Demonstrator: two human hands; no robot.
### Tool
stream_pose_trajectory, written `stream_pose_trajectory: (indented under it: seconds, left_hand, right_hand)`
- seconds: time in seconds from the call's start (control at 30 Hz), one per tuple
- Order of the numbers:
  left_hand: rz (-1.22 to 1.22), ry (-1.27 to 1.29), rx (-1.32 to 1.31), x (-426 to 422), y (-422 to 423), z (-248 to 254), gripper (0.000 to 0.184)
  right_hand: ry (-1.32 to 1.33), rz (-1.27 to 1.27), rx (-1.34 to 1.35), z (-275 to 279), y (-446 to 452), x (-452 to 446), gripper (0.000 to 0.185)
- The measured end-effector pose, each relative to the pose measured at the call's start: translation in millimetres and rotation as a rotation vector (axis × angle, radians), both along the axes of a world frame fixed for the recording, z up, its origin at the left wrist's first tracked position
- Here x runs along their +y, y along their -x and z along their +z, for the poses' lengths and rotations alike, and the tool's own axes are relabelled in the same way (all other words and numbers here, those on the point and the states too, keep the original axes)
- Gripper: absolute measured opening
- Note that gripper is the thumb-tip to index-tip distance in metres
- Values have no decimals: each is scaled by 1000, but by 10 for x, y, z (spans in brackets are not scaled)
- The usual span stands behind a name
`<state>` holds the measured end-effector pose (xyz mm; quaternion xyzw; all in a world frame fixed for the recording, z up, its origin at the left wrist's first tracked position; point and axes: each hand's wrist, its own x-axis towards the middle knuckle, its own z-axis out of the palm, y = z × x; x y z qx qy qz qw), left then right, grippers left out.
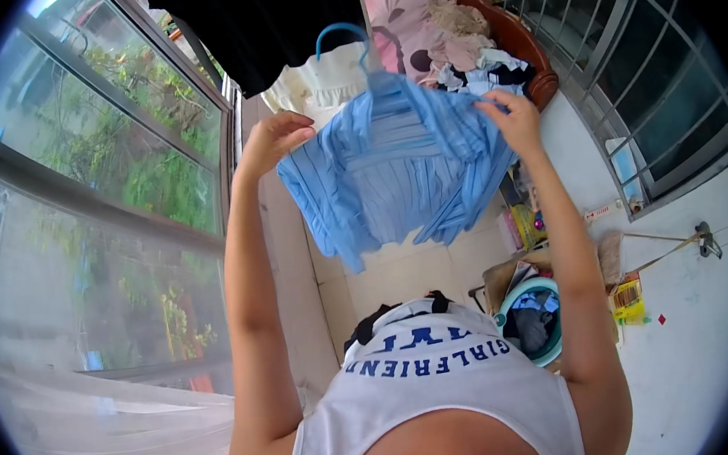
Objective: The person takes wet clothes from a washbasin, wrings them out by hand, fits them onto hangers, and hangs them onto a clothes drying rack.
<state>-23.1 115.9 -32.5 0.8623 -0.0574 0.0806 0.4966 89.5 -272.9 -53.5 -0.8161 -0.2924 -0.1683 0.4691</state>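
Note:
A light blue striped shirt [392, 152] is spread out before me on a blue hanger [340, 29], whose hook rises above the collar. My right hand [513, 120] pinches the fabric at the shirt's right shoulder. At the opposite shoulder is my left hand [279, 142], thumb and fingers curved with a gap between them, the tips at the cloth's edge. No fabric shows between those fingers. The shirt's front hangs apart, with its sleeves drooping on both sides. Whatever might hold the hook up is out of view.
Glass windows [119, 161] run along the left, with a sheer curtain [124, 435] below. Dark cloth [271, 21] and a white garment [318, 81] hang ahead. A teal basin [553, 351] of clothes stands at my right. Beyond is a wooden-framed seat [543, 64] piled with clothes.

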Motion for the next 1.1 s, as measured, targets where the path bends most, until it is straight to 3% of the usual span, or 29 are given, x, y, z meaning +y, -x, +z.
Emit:
stream_pose_trajectory:
  seconds: [0.1, 0.13, 0.23, 0.37, 0.43, 0.5, 0.57, 0.6, 0.7, 0.77, 0.83, 0.9, 0.93, 0.97, 1.07, 1.1]
  left_hand:
    - [11, -63, 75, 184, 165, -75, 18]
    - [27, 97, -12, 165, 223, -130, 16]
    - [91, 238, -98, 178, 277, -198, 17]
    - [67, 517, -37, 141, 214, -223, 19]
    - [177, 827, 1, 21, 95, -298, 20]
    - [273, 893, 65, 55, 20, -453, 19]
    - [368, 259, -115, 144, -60, -532, 19]
    - [496, -167, -329, 76, -56, -474, 20]
    - [638, -432, -733, -819, 83, 244, 39]
    - [595, -477, -700, -1189, 47, 344, 50]
    - [649, -721, -760, -1150, -105, 265, 41]
    - [505, -377, -547, -943, -129, 298, 25]
    - [491, -323, -630, -936, -123, 381, 13]
    - [603, -510, -696, -922, -96, 466, 12]
    - [581, -431, -602, -913, -182, 490, 13]
    - [556, -182, -477, -950, -229, 422, 15]
  right_hand:
    - [-64, 12, 22, 38, -89, -145, 18]
    - [-63, 11, 20, 56, -107, -175, 18]
    - [-148, 26, 12, 86, -160, -230, 17]
    - [-119, 21, 43, 91, -210, -252, 18]
    - [-90, 10, 11, 88, -194, -245, 13]
    - [-94, -15, -7, 126, -123, -220, 13]
    - [-111, -44, -30, 185, -74, -168, 13]
    - [-132, -45, -34, 197, -45, -135, 16]
    - [-109, -95, -17, 276, 99, 16, 19]
    - [-55, -135, 1, 307, 174, 126, 20]
    - [-87, -131, -64, 312, 261, 181, 21]
    - [-74, -149, -95, 308, 242, 125, 21]
    - [-35, -146, -65, 232, 181, 74, 21]
    - [12, -137, -28, 152, 164, 21, 21]
    - [35, -157, 27, 92, 267, 98, 22]
    - [32, -157, 26, 68, 282, 141, 22]
